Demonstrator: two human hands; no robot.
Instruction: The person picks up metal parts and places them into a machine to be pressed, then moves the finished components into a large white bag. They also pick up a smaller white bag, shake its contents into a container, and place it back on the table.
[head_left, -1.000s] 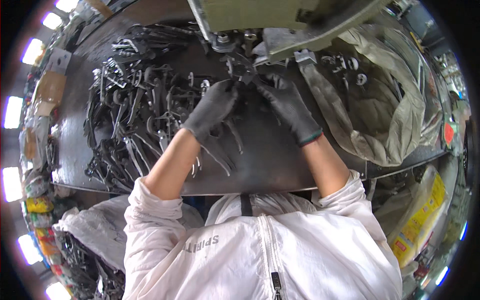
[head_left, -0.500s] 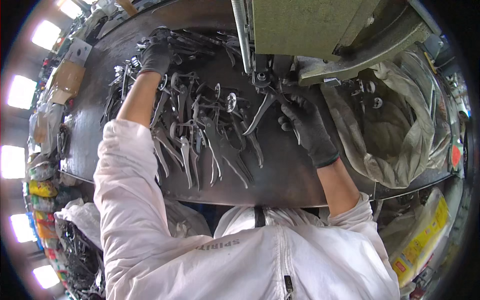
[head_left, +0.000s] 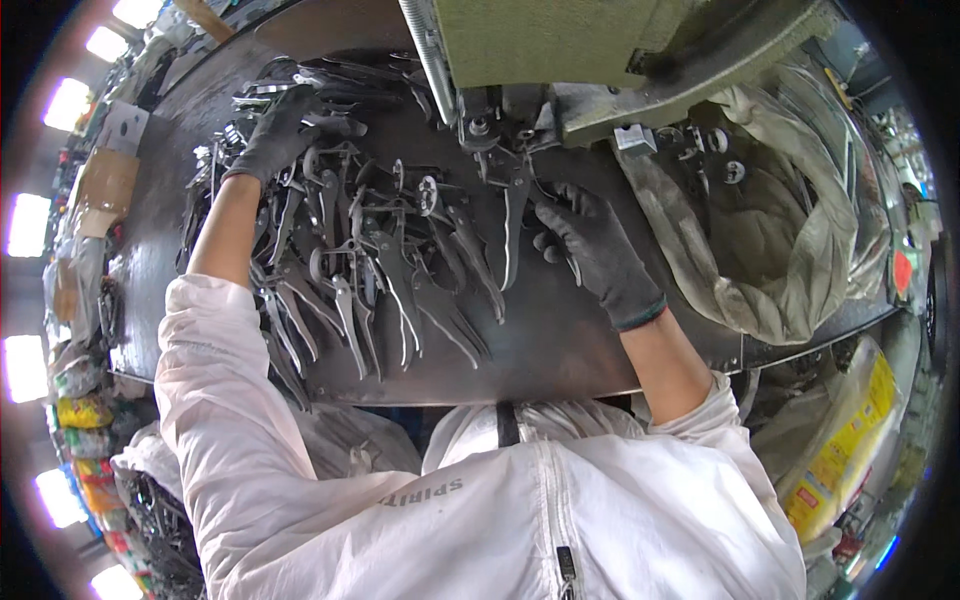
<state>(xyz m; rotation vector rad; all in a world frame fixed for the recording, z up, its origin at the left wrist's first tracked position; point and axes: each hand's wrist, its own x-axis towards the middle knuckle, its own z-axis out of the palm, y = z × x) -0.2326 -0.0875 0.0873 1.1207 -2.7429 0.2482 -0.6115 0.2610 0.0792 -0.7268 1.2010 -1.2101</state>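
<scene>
A dark grey metal tool shaped like locking pliers, with a long curved handle edged in bright silver (head_left: 514,220), hangs downward at the front of a heavy olive-green metal machine (head_left: 545,45), its upper end among the fittings there. It looks stiff and hard to break, probably moderately heavy, and perhaps slippery where the metal is smooth; the long handle seems the best place to take hold, clear of the jointed upper end. Just to its right is the right hand, in a dark grey knitted glove (head_left: 603,250), with its fingertips close to the upper handle; whether they touch it cannot be told. This grip is half curled, and a thin silvery strip shows beneath the fingers, though how firmly it is held is unclear. To the tool's left, a spread pile of similar dark metal tools (head_left: 392,262) lies on a dark, scuffed metal surface (head_left: 560,345). The left hand, in a matching glove (head_left: 270,142), reaches into the pile's far left part; its grip is bent over the tools, and what it has hold of cannot be told. At right, an open beige fabric sack (head_left: 830,250) contains small silvery round parts (head_left: 733,172).
</scene>
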